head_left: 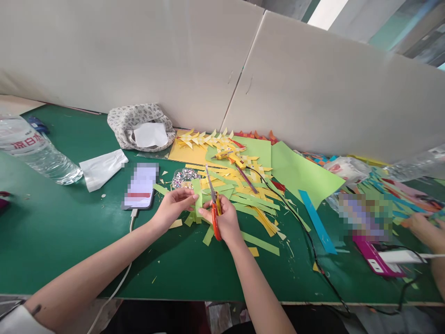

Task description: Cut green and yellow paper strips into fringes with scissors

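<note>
Hands with scissors and green paper at a craft table

From the head camera I look down on a green table [69, 241]. The left hand [174, 205] is curled, thumb and fingers pinched onto a light green paper piece [198, 198], which stands upright just above the table between the two hands. The right hand [226, 221] is closed through the orange handles of the scissors [213, 208]; the blades point away from me and lie right beside the paper's edge. I cannot tell whether the blades are parted.

Loose yellow and green strips [250, 204] are scattered under and beyond the hands. Behind them lies a yellow glue gun [230, 156] with a black cord. Left of the hands a phone [141, 188] lies flat with a white cable [132, 219] plugged in. Further left is a plastic water bottle [34, 153] on its side. At the far right edge, another person's hand [426, 229] rests near coloured paper.
</note>
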Available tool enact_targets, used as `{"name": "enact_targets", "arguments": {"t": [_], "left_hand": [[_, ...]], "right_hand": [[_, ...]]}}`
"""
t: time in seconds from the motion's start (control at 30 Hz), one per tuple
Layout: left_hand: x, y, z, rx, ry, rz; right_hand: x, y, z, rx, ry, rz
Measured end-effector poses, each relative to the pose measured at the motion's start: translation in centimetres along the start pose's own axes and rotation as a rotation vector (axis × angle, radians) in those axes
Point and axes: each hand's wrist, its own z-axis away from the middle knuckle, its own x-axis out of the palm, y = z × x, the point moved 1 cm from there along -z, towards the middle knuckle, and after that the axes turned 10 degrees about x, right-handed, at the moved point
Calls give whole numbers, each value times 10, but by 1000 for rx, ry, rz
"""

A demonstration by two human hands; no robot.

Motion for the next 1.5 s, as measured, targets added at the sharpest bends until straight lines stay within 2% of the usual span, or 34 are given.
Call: {"name": "enact_targets", "arguments": {"t": [0.2, 0.27, 0.3, 0.4, 0.5, 0.57, 0.7, 0.83, 1.07, 1.23, 1.5], "left_hand": [[6, 4, 3, 11, -76, -45], [4, 7, 2, 41, -61, -41], [1, 9, 0, 59, -20, -27], [-12, 14, -8, 140, 223, 96], [-22, 17, -15, 169, 347, 201], [-22, 17, -15, 145, 311, 190], [-11, 15, -7, 190, 89, -6], [-2, 16, 1, 118, -57, -160], [-1, 15, 0, 13, -65, -122], [-3, 15, -1, 52, -12, -123], [-4, 16, -1, 52, -3, -108]], "right_hand": [[1, 0, 0, 10, -67, -16], [1, -1, 1, 12, -99, 6], [0, -1, 2, 12, -112, 17], [-1, -1, 3, 11, -121, 26], [-2, -2, 2, -6, -95, -7], [-4, -1, 1, -19, -75, -60], [-5, 0, -2, -33, -42, -203], [-5, 0, -3, -60, -57, -248], [-4, -1, 0, -25, -130, -115], [-2, -4, 2, -14, -153, -100], [-1, -6, 4, -7, -121, -116]]}}
